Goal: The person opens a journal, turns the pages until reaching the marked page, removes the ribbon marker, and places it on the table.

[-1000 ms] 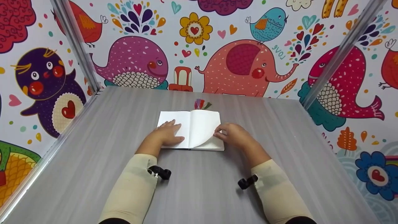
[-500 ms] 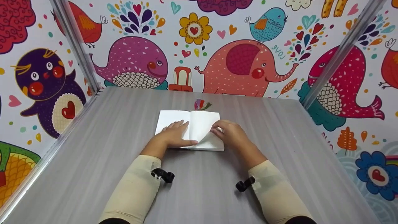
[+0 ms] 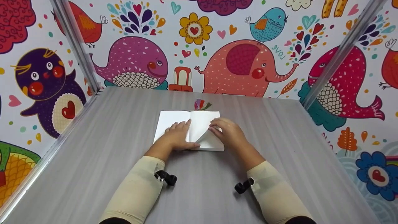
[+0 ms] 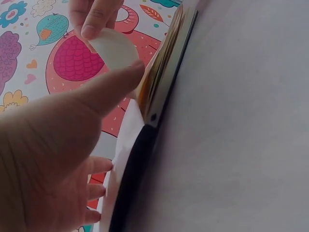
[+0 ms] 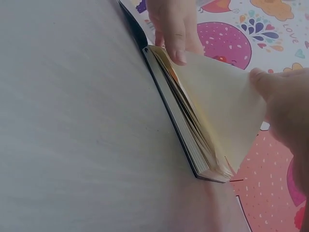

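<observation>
An open book (image 3: 174, 119) with blank white pages and a dark cover lies on the table. My left hand (image 3: 176, 137) rests with spread fingers on its left page, the thumb reaching across the fold onto the lower right side. With thumb and fingers my right hand (image 3: 229, 132) pinches the near outer corner of a right-hand page (image 5: 222, 96), which is lifted and curls up from the pages below. In the left wrist view the left thumb overlaps the foot of that raised page (image 4: 116, 48). The book's page block (image 5: 186, 125) shows along its near edge.
Colourful tassels (image 3: 202, 104), purple, red and green, stick out past the book's far edge. The grey table (image 3: 199, 193) ends at a wall (image 3: 192, 56) printed with cartoon animals, with metal posts (image 3: 76, 43) at its corners.
My left hand has slid to the right across the left page, its thumb now over the fold. My right hand has shifted slightly left and away from me, with the page corner still pinched.
</observation>
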Demonstrator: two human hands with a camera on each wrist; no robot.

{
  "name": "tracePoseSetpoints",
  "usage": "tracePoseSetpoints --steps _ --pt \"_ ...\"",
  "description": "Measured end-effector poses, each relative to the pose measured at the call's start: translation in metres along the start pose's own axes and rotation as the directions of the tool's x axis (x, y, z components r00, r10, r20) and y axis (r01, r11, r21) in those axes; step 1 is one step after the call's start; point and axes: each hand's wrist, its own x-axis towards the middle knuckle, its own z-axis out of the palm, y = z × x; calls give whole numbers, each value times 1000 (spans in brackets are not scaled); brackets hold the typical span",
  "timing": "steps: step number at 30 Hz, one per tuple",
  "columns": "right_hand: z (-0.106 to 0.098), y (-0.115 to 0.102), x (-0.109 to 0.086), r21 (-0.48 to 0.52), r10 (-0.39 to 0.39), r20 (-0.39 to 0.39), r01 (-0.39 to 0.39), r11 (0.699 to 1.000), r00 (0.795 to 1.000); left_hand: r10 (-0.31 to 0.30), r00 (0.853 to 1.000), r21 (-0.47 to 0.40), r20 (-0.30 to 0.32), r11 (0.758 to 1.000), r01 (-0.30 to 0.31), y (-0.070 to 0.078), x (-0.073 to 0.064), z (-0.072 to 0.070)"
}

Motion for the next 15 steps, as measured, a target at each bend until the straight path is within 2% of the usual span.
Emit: tracePoseSetpoints --steps 9,15 --pt "1 2 0 -29 -40 -18 40 999 999 13 999 2 -39 1000 -13 2 3 -1" --pt "-1 3 0 -36 -2 41 3 999 999 33 996 -12 -87 999 -34 2 1 -5"
